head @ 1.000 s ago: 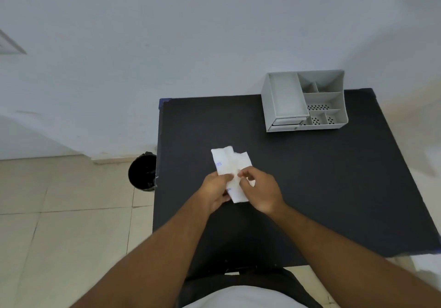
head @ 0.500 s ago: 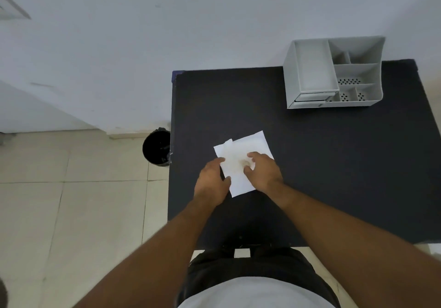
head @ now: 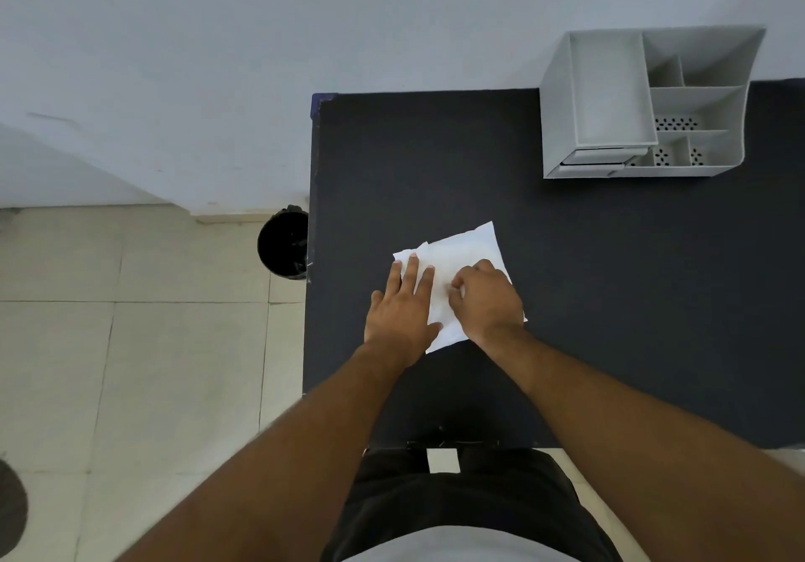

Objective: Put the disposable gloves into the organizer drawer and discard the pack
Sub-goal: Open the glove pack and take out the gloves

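Both hands press on the white glove pack, flat on the black table.

The left hand [head: 403, 308] lies open, fingers spread flat on the white glove pack [head: 464, 252]; the right hand [head: 485, 295] curls its fingertips onto the sheet, whether pinching it I cannot tell. Far beyond the right hand, at the black table [head: 610, 278] back edge, stands the grey organizer [head: 644, 104]. Left of the left hand, on the floor beside the table, sits a black bin [head: 283, 243].

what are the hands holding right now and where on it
Nothing lifted: the left hand presses flat on the white pack's left side, the right hand pinches near its middle.
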